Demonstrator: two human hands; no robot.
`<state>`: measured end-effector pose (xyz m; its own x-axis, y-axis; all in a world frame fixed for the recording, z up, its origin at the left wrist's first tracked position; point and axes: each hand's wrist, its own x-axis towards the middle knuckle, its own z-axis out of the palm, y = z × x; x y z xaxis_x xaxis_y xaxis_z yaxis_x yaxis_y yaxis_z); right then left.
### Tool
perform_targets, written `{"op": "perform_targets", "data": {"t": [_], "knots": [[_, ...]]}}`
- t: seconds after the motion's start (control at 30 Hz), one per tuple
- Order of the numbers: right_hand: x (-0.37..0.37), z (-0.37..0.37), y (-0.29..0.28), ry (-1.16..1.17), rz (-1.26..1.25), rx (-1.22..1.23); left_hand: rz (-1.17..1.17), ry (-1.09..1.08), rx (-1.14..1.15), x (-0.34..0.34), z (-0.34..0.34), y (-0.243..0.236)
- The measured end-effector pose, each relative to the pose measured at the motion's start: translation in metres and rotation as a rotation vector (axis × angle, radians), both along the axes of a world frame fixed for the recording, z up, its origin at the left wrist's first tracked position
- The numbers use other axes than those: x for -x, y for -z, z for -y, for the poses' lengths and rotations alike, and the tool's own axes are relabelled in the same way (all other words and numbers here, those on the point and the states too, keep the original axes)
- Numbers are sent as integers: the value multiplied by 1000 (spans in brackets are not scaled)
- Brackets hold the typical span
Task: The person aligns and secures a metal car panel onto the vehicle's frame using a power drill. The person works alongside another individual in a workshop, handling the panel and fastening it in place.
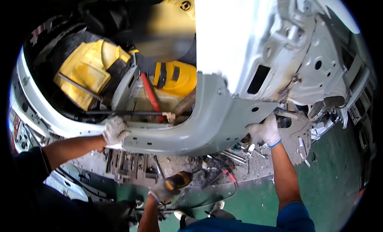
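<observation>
My left hand (162, 191), in a pale work glove, is closed around a yellow-and-black cordless drill (179, 180). The drill points right, over the cluttered platform below the car body's sill. Against the lower part of the pale grey car body panel (223, 116) rests my right hand (266, 130), in a white glove with a blue cuff. Its thumb reaches left, apart from the raised fingers, and I see nothing held in it. Another person's gloved hand (116, 131) lies on the sill (159, 135) farther left.
Steel bars (119, 162), a red-handled tool (229, 175) and several other tools lie along the platform. Yellow covers (85, 72) and a red bar (151, 94) are inside the door opening. A cable (199, 208) trails over the green floor (255, 200).
</observation>
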<state>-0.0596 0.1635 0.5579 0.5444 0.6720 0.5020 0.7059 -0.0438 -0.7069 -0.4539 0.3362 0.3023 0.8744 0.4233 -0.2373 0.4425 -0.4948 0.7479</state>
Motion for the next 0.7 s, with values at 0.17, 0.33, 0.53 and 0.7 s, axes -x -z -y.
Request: {"op": "perform_targets", "data": {"t": [0.17,0.33,0.53,0.7], "knots": [[-22,15,15,29,-80,66,-389,56,-320,-50,40,57],[-4,-6,7,56,-83,111,-586,96,-560,-15,17,179],[-13,4,16,173,-31,177,-736,253,-557,114,-11,245],[-60,46,57,96,-559,-124,-777,527,-745,215,-19,279]]}}
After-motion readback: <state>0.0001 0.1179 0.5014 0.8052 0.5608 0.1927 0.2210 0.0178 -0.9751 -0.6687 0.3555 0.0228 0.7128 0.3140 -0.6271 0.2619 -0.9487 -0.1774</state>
